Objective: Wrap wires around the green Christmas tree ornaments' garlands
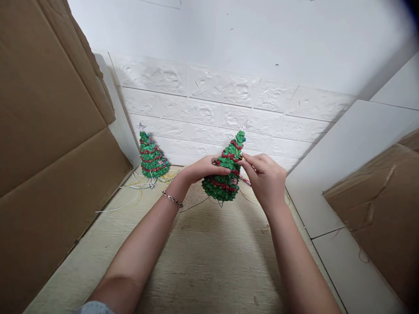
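Observation:
A small green glitter Christmas tree with red garland and a silver star on top is held tilted above the wooden tabletop. My left hand is wrapped round its left side, gripping it. My right hand is closed in a pinch at the tree's right side, fingertips against the red garland; what it pinches is too small to make out. A metal bracelet sits on my left wrist.
A second decorated green tree stands at the back left, with thin loose wires spread round its base. Cardboard sheets lean on the left and cardboard lies on the right. A white brick-pattern wall backs the table.

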A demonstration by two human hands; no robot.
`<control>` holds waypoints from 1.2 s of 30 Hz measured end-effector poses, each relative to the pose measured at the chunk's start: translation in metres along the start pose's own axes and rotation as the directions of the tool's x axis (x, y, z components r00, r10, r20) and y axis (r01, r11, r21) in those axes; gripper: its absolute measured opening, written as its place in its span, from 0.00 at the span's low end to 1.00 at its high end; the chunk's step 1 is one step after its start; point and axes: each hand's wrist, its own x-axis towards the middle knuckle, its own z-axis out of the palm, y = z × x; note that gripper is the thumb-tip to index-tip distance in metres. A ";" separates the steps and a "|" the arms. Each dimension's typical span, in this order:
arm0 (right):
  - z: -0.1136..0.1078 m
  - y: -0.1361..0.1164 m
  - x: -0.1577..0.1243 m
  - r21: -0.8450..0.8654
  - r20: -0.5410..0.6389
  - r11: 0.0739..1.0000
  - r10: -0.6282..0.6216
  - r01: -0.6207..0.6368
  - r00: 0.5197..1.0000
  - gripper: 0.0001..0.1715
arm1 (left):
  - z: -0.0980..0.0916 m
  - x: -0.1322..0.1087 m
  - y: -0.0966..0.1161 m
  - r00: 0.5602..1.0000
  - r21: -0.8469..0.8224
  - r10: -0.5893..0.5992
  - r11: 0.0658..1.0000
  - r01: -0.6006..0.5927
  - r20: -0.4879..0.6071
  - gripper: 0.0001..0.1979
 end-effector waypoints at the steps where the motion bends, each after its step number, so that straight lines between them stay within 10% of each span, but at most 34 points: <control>1: 0.000 0.000 0.000 -0.004 0.013 1.000 -0.003 0.003 1.000 0.12 | 0.000 0.000 0.000 1.000 -0.002 0.000 1.000 0.000 -0.002 0.27; 14: 0.005 0.005 -0.007 -0.070 0.194 0.987 -0.130 0.146 0.972 0.14 | -0.001 0.002 -0.004 0.998 -0.123 0.059 0.990 -0.062 -0.030 0.24; 26: 0.007 0.008 -0.007 -0.237 0.076 0.961 -0.130 0.144 0.989 0.17 | 0.001 0.002 -0.004 0.999 -0.164 0.000 0.986 -0.007 -0.044 0.25; 36: 0.009 0.003 0.000 0.211 0.022 0.977 -0.012 0.007 1.000 0.09 | 0.001 0.002 -0.004 0.999 -0.097 0.041 0.994 -0.042 -0.014 0.25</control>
